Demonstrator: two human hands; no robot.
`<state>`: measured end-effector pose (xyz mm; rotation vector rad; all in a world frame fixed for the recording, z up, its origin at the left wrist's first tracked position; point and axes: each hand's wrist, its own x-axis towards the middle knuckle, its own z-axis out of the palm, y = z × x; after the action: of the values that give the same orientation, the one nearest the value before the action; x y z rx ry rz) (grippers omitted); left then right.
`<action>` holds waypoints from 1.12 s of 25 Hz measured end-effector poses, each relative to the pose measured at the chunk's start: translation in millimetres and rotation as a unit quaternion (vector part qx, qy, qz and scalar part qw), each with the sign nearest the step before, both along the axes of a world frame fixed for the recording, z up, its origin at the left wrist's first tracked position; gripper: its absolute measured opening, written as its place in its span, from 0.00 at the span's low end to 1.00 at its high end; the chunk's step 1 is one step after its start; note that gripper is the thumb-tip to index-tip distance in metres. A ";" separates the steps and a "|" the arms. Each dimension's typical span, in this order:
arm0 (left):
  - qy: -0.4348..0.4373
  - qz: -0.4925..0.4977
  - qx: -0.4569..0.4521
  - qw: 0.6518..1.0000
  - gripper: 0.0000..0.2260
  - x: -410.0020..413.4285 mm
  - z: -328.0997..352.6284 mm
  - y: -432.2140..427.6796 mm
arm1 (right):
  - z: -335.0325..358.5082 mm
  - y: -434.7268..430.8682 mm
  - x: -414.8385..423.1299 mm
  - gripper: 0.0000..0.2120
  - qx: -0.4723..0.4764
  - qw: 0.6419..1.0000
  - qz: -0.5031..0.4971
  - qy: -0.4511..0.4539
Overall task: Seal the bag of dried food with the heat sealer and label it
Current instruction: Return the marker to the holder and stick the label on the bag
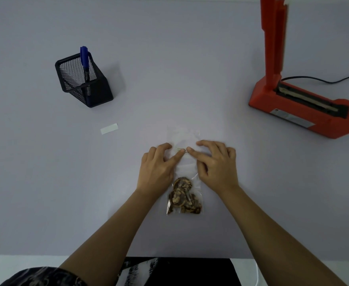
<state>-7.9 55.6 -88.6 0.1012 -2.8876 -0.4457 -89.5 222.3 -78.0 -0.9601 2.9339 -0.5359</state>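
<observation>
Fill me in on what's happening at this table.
A person's left hand and right hand rest on a clear bag lying flat on the table. Their fingertips press along its closure strip, above the dried food. The orange heat sealer sits at the right, arm raised, nothing in it. At the left, the white label and the blue marker in its mesh holder are untouched.
</observation>
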 end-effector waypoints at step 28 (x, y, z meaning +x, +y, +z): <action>-0.238 0.283 0.361 0.856 0.16 8.6 59.0 -1.9 | 37.9 9.4 35.2 0.23 -0.139 0.924 -0.167 -0.314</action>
<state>0.7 53.7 -29.7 1.2953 -2.7132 -1.5045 -54.4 231.7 -40.1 -0.2026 2.4561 -1.0624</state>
